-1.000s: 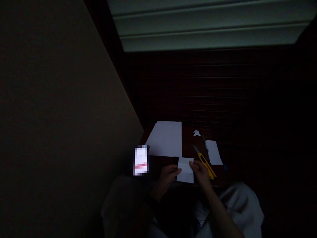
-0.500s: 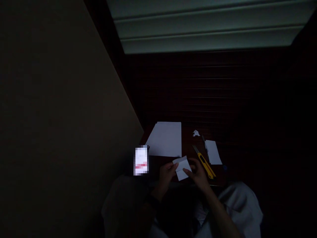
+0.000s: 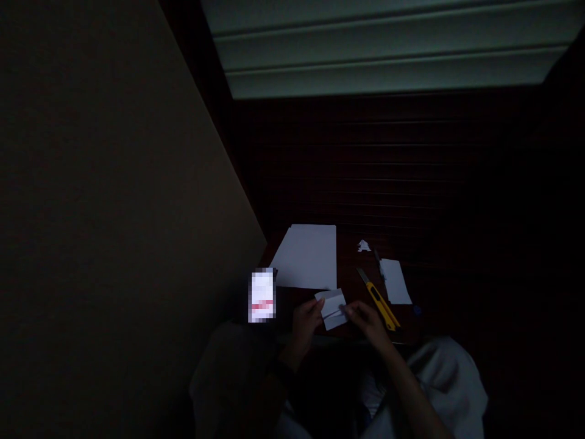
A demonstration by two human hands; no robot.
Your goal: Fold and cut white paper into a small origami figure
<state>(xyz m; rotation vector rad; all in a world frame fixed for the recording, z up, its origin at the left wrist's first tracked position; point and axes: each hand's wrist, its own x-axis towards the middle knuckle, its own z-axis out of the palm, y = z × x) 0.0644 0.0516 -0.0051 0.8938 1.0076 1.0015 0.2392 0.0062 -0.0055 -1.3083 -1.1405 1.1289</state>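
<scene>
In dim light, both my hands hold a small piece of white paper [image 3: 333, 308] just above the near edge of a dark table [image 3: 347, 277]. My left hand [image 3: 307, 321] pinches its left edge. My right hand [image 3: 368, 321] pinches its right side, fingers closed on it. The paper is partly folded and tilted, with a crease line across it. A yellow utility knife [image 3: 380, 302] lies on the table just right of my right hand.
A large white sheet [image 3: 307, 256] lies at the back left of the table. A smaller white slip [image 3: 395, 281] with a pen [image 3: 378, 262] beside it lies at the right, a tiny paper scrap [image 3: 364, 246] behind. A lit phone screen [image 3: 262, 296] stands at the left. A wall rises on the left.
The small paper has been turned and folded smaller between my hands, shifting slightly left. My right hand slid from the paper's top edge to its right side.
</scene>
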